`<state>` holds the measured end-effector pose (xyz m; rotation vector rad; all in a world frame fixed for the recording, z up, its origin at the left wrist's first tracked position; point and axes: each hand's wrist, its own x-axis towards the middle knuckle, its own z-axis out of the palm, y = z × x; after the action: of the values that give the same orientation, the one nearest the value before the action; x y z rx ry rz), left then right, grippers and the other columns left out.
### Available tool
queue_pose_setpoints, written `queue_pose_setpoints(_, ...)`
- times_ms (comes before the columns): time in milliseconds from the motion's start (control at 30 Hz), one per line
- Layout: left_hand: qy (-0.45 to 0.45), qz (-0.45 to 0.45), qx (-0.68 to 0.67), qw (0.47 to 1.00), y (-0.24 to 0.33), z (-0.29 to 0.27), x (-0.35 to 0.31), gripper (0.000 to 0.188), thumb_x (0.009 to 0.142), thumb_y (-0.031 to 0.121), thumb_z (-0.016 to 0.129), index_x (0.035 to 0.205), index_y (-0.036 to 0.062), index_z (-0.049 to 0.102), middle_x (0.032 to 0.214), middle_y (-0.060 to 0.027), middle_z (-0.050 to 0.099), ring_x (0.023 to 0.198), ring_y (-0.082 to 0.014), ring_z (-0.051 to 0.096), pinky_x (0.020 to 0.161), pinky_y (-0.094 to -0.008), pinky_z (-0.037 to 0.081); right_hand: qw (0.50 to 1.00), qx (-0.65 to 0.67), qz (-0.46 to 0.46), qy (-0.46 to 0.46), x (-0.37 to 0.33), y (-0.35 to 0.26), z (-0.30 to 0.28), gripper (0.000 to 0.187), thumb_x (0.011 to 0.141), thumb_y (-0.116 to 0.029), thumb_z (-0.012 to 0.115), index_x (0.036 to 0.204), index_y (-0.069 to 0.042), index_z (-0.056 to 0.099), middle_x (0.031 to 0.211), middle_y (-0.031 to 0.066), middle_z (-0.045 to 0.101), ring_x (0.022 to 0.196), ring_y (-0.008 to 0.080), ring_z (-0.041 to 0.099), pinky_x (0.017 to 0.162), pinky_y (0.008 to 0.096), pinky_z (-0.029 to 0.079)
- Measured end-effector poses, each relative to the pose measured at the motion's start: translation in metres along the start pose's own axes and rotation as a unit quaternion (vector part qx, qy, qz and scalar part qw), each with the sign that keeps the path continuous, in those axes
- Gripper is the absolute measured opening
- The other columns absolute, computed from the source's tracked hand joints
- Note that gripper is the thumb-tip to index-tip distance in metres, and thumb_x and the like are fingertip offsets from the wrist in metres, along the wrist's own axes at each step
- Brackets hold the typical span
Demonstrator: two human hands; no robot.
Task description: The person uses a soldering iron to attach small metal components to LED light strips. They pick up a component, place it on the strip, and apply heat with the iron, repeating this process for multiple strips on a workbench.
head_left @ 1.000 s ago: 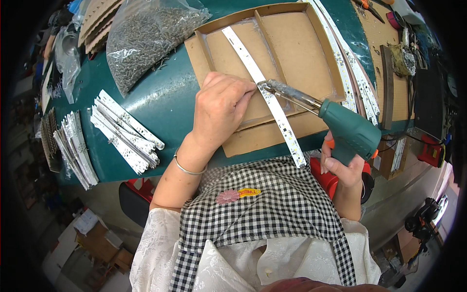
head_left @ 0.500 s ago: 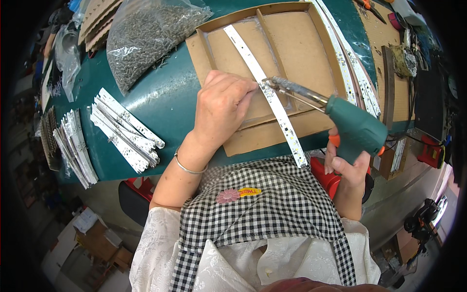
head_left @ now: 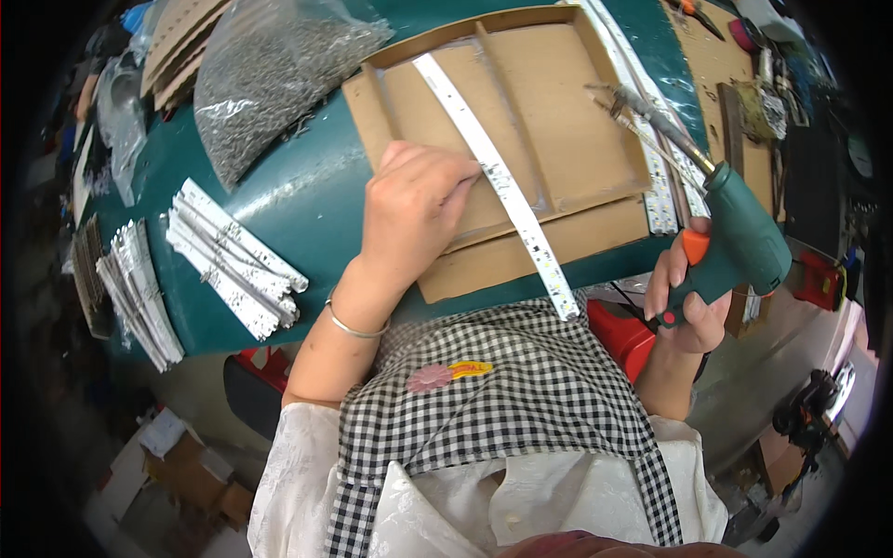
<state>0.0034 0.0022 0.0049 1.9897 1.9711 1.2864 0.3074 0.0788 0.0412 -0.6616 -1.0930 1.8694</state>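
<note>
A long white LED circuit-board strip (head_left: 521, 219) lies slantwise across a shallow brown cardboard tray (head_left: 493, 279), its near end reaching to my apron. My left hand (head_left: 414, 209) is closed in a pinch at the strip's left edge, near its middle. Whatever sits between those fingertips is too small to make out. In my right hand (head_left: 693, 312) is a green soldering gun (head_left: 744, 232) with an orange trigger, gripped by its handle. Its metal tip stands over the right part of the tray, apart from the strip.
Bundles of white strips (head_left: 237, 260) lie on the green tabletop (head_left: 321, 149) to the left. Behind them is a clear bag (head_left: 270, 84) of small metal parts. More long strips (head_left: 660, 195) lie along the tray's right side. Orange-handled pliers (head_left: 698, 14) are at the far right.
The soldering gun has swung away to the right, its tip leaving the strip by my left fingertips. My left hand keeps its pinch at the strip.
</note>
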Motion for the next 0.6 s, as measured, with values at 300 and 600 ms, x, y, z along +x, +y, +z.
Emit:
queue_pose_setpoints(300,0.001,-0.007,0.007,1.000,0.005,0.001,0.003,0.015,0.073,-0.004,0.079,0.082,0.0050,0.070,0.080,-0.0075,0.072,0.073,-0.0242,0.068,0.073,-0.0350,0.050,0.923,-0.295,-0.178,0.174,0.024,-0.014,-0.008,0.069,0.080,0.016,0.068,0.142,0.005,0.040,0.094,0.0074,0.048,0.076,0.0159,0.060,0.058,0.0252,0.052)
queue_pose_setpoints(600,0.010,0.000,0.000,1.000,0.003,0.001,0.001,0.016,0.073,-0.004,0.079,0.083,0.0050,0.071,0.081,-0.0075,0.073,0.075,-0.0239,0.069,0.073,-0.0348,0.050,0.731,-0.609,-0.205,0.230,0.040,0.003,-0.057,0.042,0.079,0.001,0.083,0.112,-0.004,0.057,0.088,0.0003,0.067,0.075,0.0057,0.059,0.069,0.0219,0.047)
